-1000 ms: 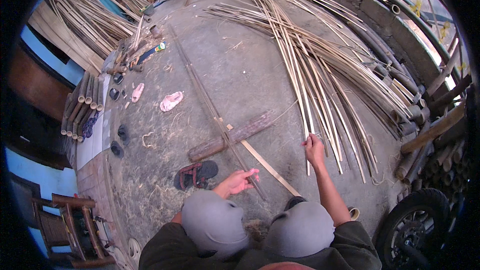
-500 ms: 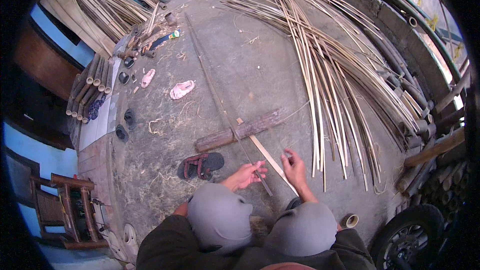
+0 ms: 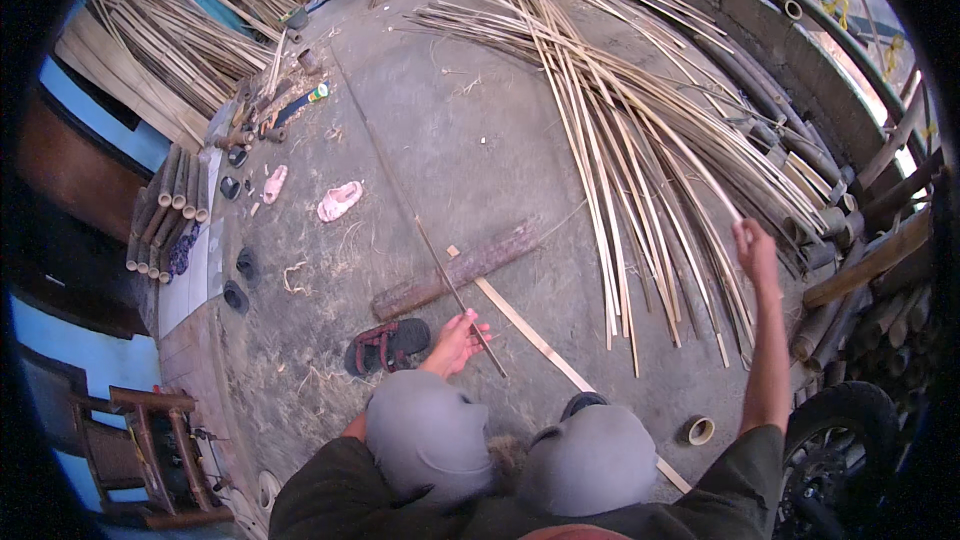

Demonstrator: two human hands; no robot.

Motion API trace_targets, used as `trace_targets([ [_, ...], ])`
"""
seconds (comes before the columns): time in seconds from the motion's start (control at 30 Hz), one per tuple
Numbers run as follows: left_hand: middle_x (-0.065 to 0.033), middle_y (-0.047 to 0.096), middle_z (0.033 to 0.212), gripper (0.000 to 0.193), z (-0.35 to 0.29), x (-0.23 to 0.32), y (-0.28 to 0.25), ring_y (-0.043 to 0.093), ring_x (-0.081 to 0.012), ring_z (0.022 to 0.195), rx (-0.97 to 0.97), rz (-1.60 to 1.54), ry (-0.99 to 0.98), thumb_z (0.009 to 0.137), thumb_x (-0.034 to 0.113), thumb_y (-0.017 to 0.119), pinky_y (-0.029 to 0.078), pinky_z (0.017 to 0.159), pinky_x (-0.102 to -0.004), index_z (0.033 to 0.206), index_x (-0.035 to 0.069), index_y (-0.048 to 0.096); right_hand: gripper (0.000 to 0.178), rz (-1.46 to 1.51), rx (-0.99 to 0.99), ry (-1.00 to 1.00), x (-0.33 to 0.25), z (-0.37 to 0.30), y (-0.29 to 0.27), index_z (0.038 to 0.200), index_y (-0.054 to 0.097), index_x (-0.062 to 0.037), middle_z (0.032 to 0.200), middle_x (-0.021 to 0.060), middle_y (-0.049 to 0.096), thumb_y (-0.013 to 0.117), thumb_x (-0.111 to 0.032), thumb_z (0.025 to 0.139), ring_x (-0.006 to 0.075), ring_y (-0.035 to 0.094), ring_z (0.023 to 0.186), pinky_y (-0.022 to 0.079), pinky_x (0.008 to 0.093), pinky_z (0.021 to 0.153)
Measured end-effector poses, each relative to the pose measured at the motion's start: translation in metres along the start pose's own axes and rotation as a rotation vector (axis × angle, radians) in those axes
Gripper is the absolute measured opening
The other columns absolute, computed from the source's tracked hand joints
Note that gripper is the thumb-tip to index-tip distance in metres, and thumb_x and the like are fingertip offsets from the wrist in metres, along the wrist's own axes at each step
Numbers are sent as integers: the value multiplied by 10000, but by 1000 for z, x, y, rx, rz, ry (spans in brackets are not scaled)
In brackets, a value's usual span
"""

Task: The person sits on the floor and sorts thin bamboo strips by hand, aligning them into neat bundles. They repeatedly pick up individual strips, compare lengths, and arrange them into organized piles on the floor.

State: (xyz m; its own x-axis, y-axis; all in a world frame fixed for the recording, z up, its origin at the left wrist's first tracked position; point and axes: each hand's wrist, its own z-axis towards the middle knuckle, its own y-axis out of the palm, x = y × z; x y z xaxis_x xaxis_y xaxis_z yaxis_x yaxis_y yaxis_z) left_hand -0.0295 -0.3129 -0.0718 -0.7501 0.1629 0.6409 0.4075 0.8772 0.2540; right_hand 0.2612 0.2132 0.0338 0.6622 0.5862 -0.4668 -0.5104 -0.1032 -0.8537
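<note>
My left hand (image 3: 458, 340) rests in front of my grey-clad knees (image 3: 425, 430), fingers closed round a long thin dark bamboo strip (image 3: 440, 265) that runs away across the floor. The strip crosses a short round log (image 3: 500, 248) lying on the concrete. A flat pale bamboo slat (image 3: 530, 332) also lies over the log, angled down to my right knee. My right hand (image 3: 755, 250) is stretched out to the right, fist closed on the near end of a pale bamboo strip (image 3: 700, 175) from the big fan-shaped pile of split strips (image 3: 620, 140).
Dark sandals (image 3: 388, 345) lie left of my left hand; two pink sandals (image 3: 340, 200) lie farther off. A tape roll (image 3: 698, 430) and a tyre (image 3: 840, 440) are at lower right. Bamboo poles (image 3: 170, 195) and strip bundles (image 3: 190, 50) line the left; a wooden chair (image 3: 150, 450) stands lower left.
My right hand left the slat in front of my knees and swung out right to the strip pile, closing on one strip. My left hand stayed by the thin strip.
</note>
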Motion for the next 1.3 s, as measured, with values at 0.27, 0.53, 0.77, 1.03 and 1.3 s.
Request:
trace_targets([
  [0.27,-79,622,927,269,6,7,-8,642,-211,824,93,-15,85,960,326,593,541,690,-360,1074,94,517,197,-549,0,-64,141,91,-88,1046,606,-113,945,194,665,497,-246,951,407,641,865,487,484,752],
  [0.53,-38,614,865,204,-9,24,20,603,-136,753,-150,140,-11,943,282,631,530,684,-279,957,83,587,430,-594,395,-242,38,126,-60,1317,523,-64,1249,211,571,505,-58,887,383,581,1087,482,458,909],
  [0.77,-38,643,934,279,-15,23,47,598,-105,765,-404,352,-54,962,293,599,522,723,-279,1108,56,611,689,367,-490,-448,-182,-146,170,1443,349,-20,1236,215,598,538,-461,949,303,577,1156,465,419,977],
  [1.03,-37,664,1012,417,-34,57,7,593,-93,809,-458,644,79,997,304,527,500,797,-260,1329,51,543,322,922,-356,106,-270,-191,132,1208,588,-48,619,58,559,617,-209,930,114,499,555,416,293,520],
  [1.3,-85,667,1059,442,-181,193,-16,613,-128,907,-226,665,719,990,245,544,499,830,-282,1354,-2,501,253,613,-242,18,-210,-171,98,1201,561,-48,617,98,583,528,-108,957,172,577,546,453,333,541],
])
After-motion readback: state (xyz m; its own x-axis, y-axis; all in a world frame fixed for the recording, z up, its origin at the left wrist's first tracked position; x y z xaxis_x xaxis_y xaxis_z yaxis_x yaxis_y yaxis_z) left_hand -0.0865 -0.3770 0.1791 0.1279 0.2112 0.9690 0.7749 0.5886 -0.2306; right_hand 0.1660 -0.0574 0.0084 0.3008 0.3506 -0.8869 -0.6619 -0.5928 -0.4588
